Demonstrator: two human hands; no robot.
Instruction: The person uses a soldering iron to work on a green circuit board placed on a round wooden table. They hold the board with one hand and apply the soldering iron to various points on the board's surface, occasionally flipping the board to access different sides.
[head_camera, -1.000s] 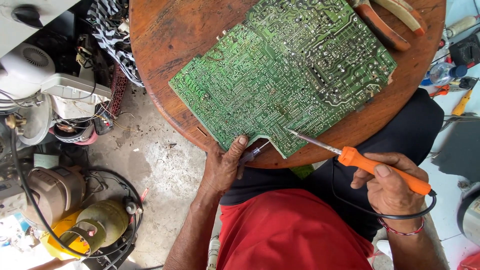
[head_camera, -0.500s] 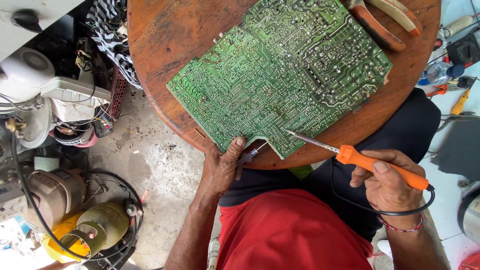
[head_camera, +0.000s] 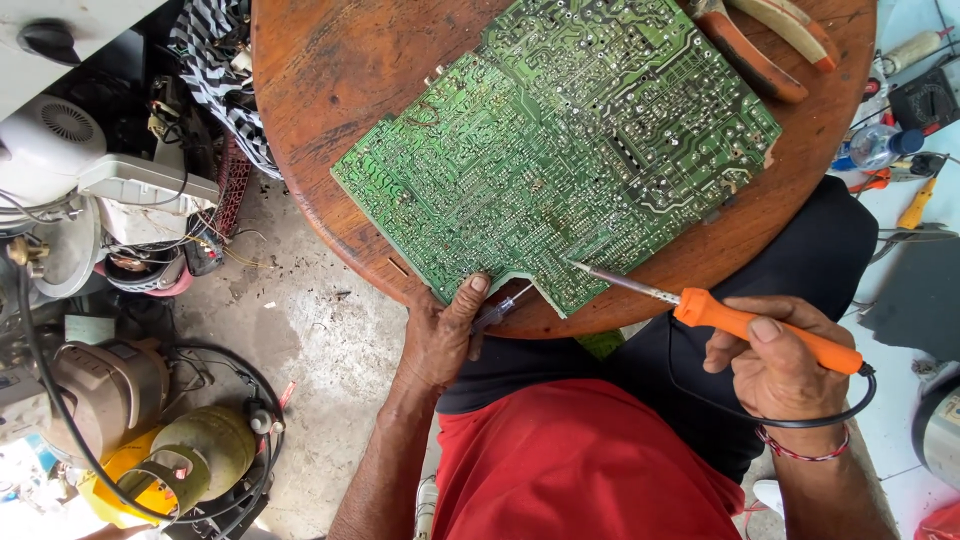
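Note:
A large green circuit board (head_camera: 560, 160) lies solder side up on a round wooden table (head_camera: 330, 110). My right hand (head_camera: 775, 360) grips an orange-handled soldering iron (head_camera: 760, 328), its metal tip touching the board's near edge by a notch. My left hand (head_camera: 445, 335) holds the board's near edge, thumb on top, with a thin metal tool (head_camera: 500, 308) pinched in its fingers below the notch.
Orange-handled pliers (head_camera: 770, 45) lie at the table's far right. Old motors, a fan housing (head_camera: 60, 130) and a yellow-green tank (head_camera: 190, 460) crowd the concrete floor at left. Small tools and a bottle (head_camera: 880, 145) lie at right. My red shirt fills the bottom.
The view has shifted slightly; the iron's tip stays at the board's near edge and both hands keep their grips.

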